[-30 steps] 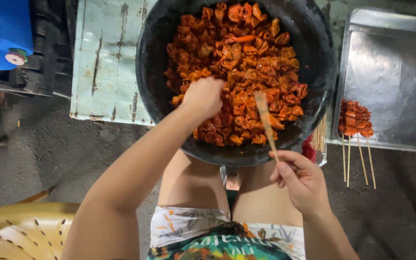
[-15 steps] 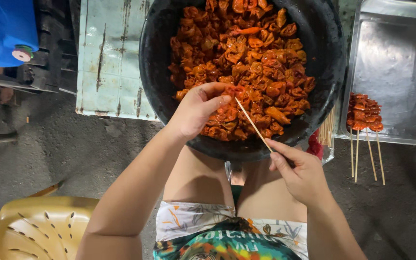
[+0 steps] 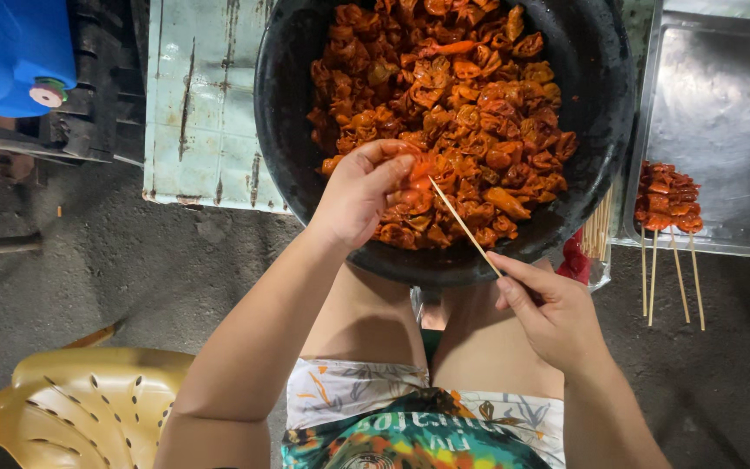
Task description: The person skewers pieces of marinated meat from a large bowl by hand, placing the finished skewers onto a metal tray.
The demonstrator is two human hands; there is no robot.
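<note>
A piece of orange marinated meat point(image 3: 417, 174) is sitting at the near side of the heap in the big black basin point(image 3: 305, 52), right at the tip of a thin bamboo skewer point(image 3: 464, 227). The left hand point(image 3: 359, 191) is reaching over the rim, its fingers curled together and pinching that piece against the skewer point. The right hand point(image 3: 553, 317) is hovering just outside the basin's near edge, fingers pressed together around the skewer's lower end, holding it slanted up toward the left hand. Finished skewers point(image 3: 668, 204) are lying on a metal tray point(image 3: 722, 78) to the right, and a yellow plastic chair point(image 3: 80, 408) is standing at lower left.
</note>
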